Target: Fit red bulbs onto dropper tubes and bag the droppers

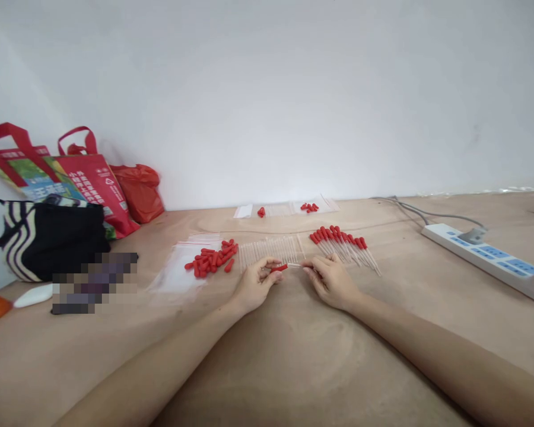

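Note:
My left hand (258, 283) pinches a red rubber dropper bulb (279, 268) between thumb and fingers. Facing it, my right hand (331, 280) is closed on a thin clear glass tube (294, 265), whose end points at the bulb's mouth. I cannot tell whether tube and bulb touch. Just beyond my hands lies a row of bare glass tubes (267, 250). Left of that row is a pile of loose red bulbs (211, 260), partly on clear plastic bags (178, 270). Several droppers with red bulbs fitted (342, 244) lie side by side beyond my right hand.
Farther back, more red bulbs (310, 207) rest on clear bags (280, 209) near the wall. A white power strip (485, 254) with a grey cable stands at right. Shopping bags (95, 184), a black striped bag (57, 237) and a white object (34, 295) occupy the left side.

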Demonstrator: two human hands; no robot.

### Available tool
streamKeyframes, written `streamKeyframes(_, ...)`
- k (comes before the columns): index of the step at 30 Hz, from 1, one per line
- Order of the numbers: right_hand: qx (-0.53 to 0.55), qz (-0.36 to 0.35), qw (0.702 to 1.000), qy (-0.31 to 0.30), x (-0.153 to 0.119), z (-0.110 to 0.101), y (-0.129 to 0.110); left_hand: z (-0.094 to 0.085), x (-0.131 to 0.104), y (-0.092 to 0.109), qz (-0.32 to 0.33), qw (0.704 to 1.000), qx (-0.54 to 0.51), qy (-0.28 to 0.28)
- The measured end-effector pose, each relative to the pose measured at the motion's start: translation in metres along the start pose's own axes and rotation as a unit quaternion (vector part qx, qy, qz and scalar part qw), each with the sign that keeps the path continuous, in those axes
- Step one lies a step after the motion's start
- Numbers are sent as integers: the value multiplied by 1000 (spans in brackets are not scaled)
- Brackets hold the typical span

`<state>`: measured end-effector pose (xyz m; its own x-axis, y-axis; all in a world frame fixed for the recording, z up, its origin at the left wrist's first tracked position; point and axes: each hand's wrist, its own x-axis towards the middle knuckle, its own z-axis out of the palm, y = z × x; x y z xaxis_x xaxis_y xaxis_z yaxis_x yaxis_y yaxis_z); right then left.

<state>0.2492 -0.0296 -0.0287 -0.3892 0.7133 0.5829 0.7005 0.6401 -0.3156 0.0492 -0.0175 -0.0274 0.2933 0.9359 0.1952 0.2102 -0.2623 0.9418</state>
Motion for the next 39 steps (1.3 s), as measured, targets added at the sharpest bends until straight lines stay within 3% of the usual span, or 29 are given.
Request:
streamKeyframes(13, -4, -31, 999, -32, 0, -3, -3, 2, -1, 7, 27, 999, 45, -14)
streamKeyframes(20, 6, -39, 998, -49, 0, -3, 0, 1, -3, 8, 66, 989, 133, -12)
streamKeyframes(39, -6, -29, 999, -34, -3, -1, -9, 2, -9, 21, 148, 954, 260, -30)
